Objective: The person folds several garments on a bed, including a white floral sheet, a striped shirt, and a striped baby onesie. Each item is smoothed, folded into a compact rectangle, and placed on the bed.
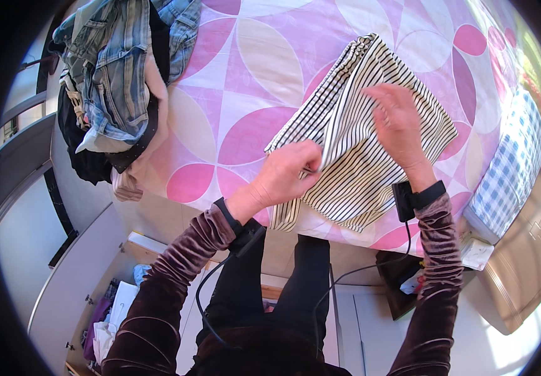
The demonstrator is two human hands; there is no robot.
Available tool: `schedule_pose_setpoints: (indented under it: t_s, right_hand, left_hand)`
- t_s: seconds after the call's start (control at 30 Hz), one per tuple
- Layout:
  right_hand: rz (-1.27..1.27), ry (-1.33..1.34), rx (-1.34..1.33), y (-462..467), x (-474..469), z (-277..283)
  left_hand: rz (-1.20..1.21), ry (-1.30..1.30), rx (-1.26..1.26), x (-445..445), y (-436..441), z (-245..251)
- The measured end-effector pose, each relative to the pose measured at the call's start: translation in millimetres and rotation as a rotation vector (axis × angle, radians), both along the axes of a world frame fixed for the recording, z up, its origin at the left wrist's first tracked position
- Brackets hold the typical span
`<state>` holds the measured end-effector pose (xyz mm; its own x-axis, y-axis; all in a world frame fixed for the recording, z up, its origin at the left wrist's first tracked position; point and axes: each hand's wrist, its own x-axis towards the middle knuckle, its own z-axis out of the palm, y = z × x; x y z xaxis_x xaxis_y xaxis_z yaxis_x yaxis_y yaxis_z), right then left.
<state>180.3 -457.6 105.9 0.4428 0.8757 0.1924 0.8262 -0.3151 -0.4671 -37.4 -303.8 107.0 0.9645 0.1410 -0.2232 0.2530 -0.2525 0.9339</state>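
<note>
A black-and-cream striped garment [369, 174] lies partly folded over on the bed, with a gathered, elastic-looking edge at its upper left. My left hand [294, 169] pinches a folded edge of it near the lower left. Over the garment's upper right part is my right hand [397, 124], slightly blurred, thumb and fingers apart with no cloth visible between them. Whether its fingertips touch the fabric cannot be told. Each wrist wears a black strap with a small device and a cable.
Pink patterned bedding [261, 136] covers the bed. A pile of jeans and dark clothes [115, 89] lies at the upper left. A blue-checked, box-like item [510, 174] sits at the right edge. Below left, an opened storage compartment [96, 282] holds clothes.
</note>
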Motion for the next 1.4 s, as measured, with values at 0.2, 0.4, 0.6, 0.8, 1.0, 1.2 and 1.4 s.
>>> schedule_pose_setpoints:
  t_s: [0.2,0.4,0.6,0.8,1.0,1.2,1.4]
  right_hand:
    - [0.739,-0.037,-0.463,54,-2,17]
    - [0.544,-0.274,-0.661,45,75,27]
    - [0.368,-0.586,-0.439,51,114,3]
    - [-0.033,-0.695,-0.264,46,112,-17]
    - [-0.078,0.132,-0.096,-2,-15,-11]
    - [-0.008,0.848,-0.305,-27,-136,-35]
    - [-0.14,0.867,-0.397,-20,-145,-46]
  left_hand:
    - [-0.22,-0.175,0.145,-5,-4,4]
    - [-0.138,-0.101,0.031,-28,0,-3]
    - [0.197,0.102,0.195,-19,13,-23]
    - [0.466,0.066,0.211,0,36,-45]
    - [0.562,0.44,0.067,-70,28,-36]
    - [0.335,0.127,0.215,-103,-9,-49]
    - [0.704,0.485,-0.844,-99,7,-28]
